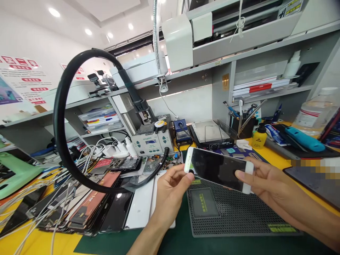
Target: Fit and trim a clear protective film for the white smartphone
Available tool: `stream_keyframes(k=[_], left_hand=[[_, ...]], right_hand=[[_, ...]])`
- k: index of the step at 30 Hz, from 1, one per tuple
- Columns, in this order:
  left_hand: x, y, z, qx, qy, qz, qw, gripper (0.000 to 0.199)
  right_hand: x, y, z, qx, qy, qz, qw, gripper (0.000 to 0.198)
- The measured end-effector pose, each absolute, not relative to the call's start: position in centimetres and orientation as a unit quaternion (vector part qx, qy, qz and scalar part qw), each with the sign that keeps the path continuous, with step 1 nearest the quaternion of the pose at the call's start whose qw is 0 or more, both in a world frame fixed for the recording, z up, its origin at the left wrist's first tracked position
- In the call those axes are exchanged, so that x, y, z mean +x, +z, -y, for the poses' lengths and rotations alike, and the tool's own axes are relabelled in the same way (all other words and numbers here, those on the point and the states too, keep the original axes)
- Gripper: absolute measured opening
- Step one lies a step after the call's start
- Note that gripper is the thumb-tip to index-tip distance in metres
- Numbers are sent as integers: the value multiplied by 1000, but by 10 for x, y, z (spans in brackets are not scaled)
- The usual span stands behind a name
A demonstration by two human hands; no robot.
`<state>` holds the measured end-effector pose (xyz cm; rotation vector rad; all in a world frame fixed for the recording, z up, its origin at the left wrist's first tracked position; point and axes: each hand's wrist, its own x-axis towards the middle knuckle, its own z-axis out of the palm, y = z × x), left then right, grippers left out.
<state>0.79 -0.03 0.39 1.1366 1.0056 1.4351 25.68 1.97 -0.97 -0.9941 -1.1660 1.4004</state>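
A white-framed smartphone [216,168] with a dark screen is held sideways above the bench, its face turned toward me. My left hand [175,182] grips its left end, thumb on the front edge and fingers behind. On the other end, my right hand [265,177] has its thumb pressed on the screen near the white border, the fingers hidden behind the phone. Below lies a dark perforated work mat [239,212] with a small grey panel [204,202] set in it.
A hot-air station [150,143] with a thick black hose [60,117] stands at the back left. Stacked phone parts [92,202] and cables lie to the left. A yellow bottle [259,137], a tool cup [241,124] and a clear jug [313,113] stand at the right.
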Motion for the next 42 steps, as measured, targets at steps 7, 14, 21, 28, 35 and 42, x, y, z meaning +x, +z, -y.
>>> stream_keyframes(k=[7,14,21,28,35,42], left_hand=[[2,-7,-5,461,599,-460,467,25],[0,-7,-2,480,588,-462,460,27],[3,-1,-1,475,586,-404,518,28],[-1,-10,-5,463,590,-441,492,25],[-1,-9,-7,489,579,-439,482,27],[1,1,-1,472,573,-381,551,27]], right_hand=[[259,-13,-18,-418,604,482,478,48],[254,-6,-17,-424,601,476,482,42],[254,-8,-18,-408,626,469,472,47],[258,-7,-17,-398,628,494,452,35],[257,-7,-17,-393,612,507,463,32],[260,-10,-19,-384,615,523,448,21]])
